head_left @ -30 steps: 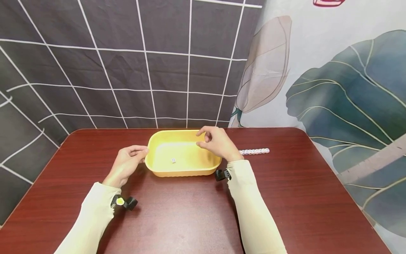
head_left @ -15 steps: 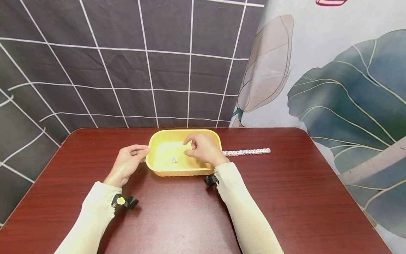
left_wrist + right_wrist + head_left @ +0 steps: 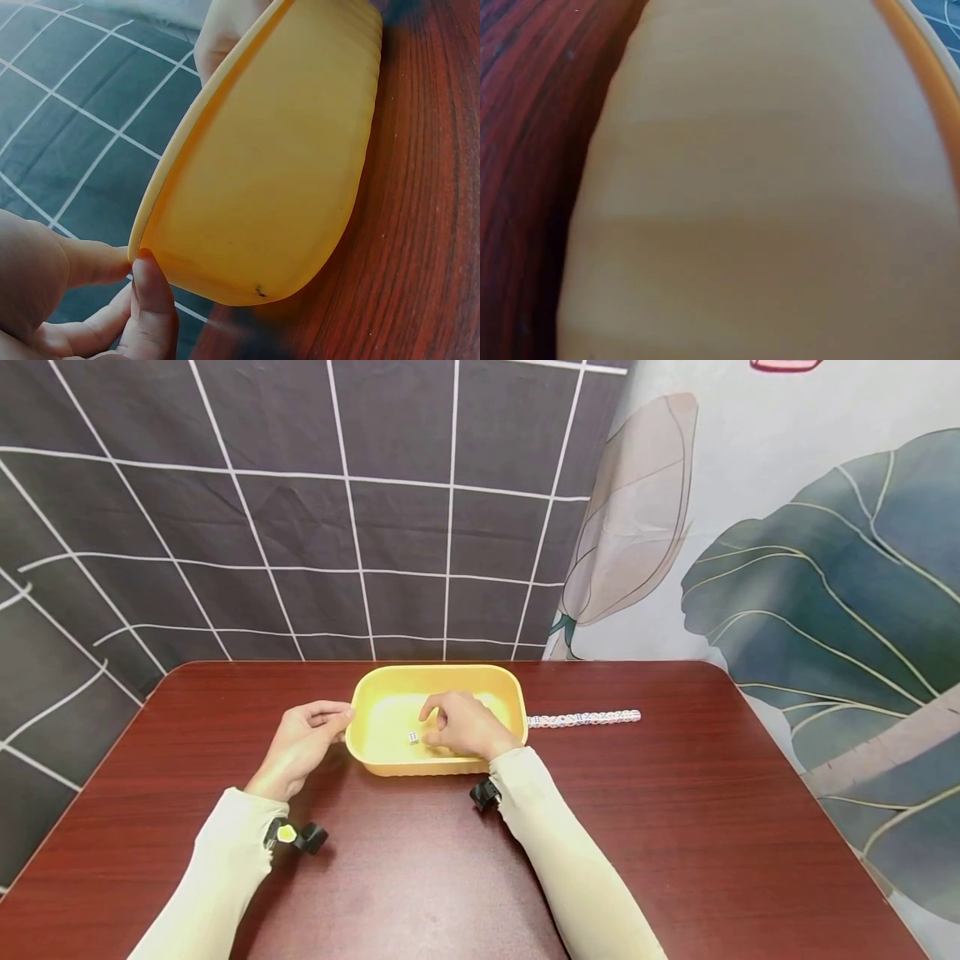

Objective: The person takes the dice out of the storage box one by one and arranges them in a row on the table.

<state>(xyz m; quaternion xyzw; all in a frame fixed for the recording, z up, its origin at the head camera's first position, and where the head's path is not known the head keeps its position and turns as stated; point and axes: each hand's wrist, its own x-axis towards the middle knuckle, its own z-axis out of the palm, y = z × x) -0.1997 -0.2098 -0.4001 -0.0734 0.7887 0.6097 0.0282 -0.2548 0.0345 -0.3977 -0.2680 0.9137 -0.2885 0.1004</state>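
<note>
A yellow plastic basin (image 3: 390, 769) stands on the table, and one small white die (image 3: 413, 738) with dark pips lies on its floor. My left hand (image 3: 302, 742) pinches the basin's left rim; in the left wrist view, thumb and finger (image 3: 154, 300) meet at the rim's edge. Inside the basin, my right hand (image 3: 467, 727) reaches down just right of the die, thumb and forefinger parted with nothing seen between them. The right wrist view is filled by the basin's outer wall (image 3: 757, 172), so the right fingers are hidden there.
A straight row of several dice (image 3: 585, 719) runs rightward from the basin's right side on the reddish-brown table (image 3: 712, 827). Behind the table's back edge hang a dark grid-patterned cloth (image 3: 397, 527) and a leaf-patterned cloth (image 3: 825, 577).
My right hand has moved left and lower, from the basin's right rim to beside the die. More of the dice row shows. My left hand keeps its hold on the rim.
</note>
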